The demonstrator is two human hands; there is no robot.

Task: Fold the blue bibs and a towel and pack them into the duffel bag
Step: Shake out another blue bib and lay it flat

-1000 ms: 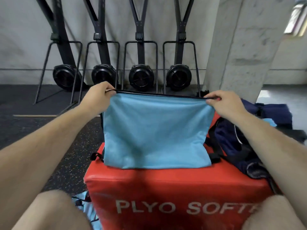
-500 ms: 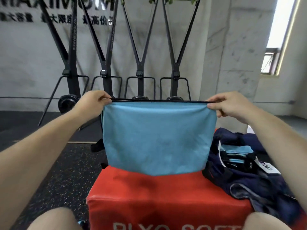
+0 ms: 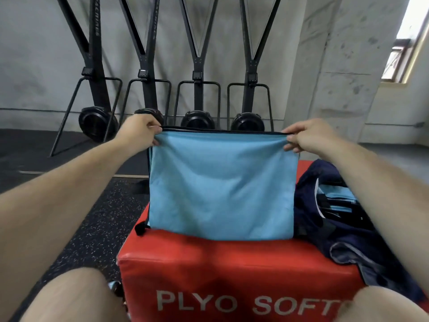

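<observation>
A light blue bib with a black top edge hangs folded in front of me, its lower edge touching the top of the red plyo box. My left hand pinches its upper left corner. My right hand pinches the upper right corner. The cloth is stretched flat between them. On the right of the box lies the dark navy duffel bag, open, with folded blue cloth showing inside. My right forearm covers part of the bag.
Several black ski-trainer machines stand against the grey wall behind. A concrete pillar rises at the right, beside a window. Black speckled rubber floor lies to the left of the box. My knees fill the lower corners.
The bib was lifted off the box half a second ago and has come back down so that its lower edge touches the box top. Both hands keep their pinch.
</observation>
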